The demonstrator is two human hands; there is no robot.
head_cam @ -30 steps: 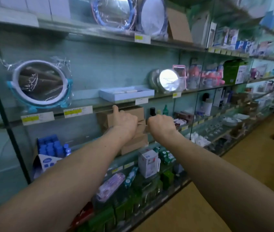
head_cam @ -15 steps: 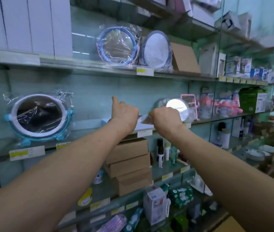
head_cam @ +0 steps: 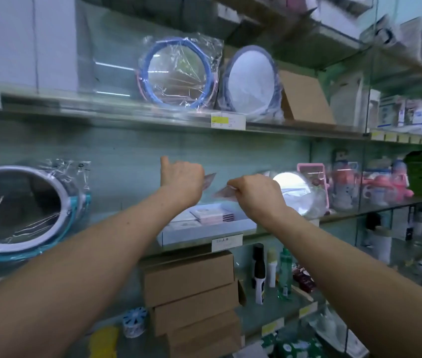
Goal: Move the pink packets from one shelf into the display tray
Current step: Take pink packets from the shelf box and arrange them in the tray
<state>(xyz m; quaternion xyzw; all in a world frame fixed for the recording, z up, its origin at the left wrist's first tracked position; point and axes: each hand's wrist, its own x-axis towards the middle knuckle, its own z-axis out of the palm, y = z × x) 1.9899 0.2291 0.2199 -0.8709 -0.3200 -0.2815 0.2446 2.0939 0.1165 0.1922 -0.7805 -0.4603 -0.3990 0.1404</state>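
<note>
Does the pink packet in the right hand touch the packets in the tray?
Apart. Head view shows a clear gap between the held packet and the stacked packets below it.

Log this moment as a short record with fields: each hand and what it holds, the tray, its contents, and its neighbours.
left hand: raised above the tray, fingers curled round a pink packet, which is blurred
right hand: raised above the tray, pinches a second pink packet
display tray: white, on the middle shelf, under both hands
tray contents: stacked packets, pink, lying flat
below tray: cardboard boxes, stacked
left of tray: wrapped mirror, round, in clear film
</note>
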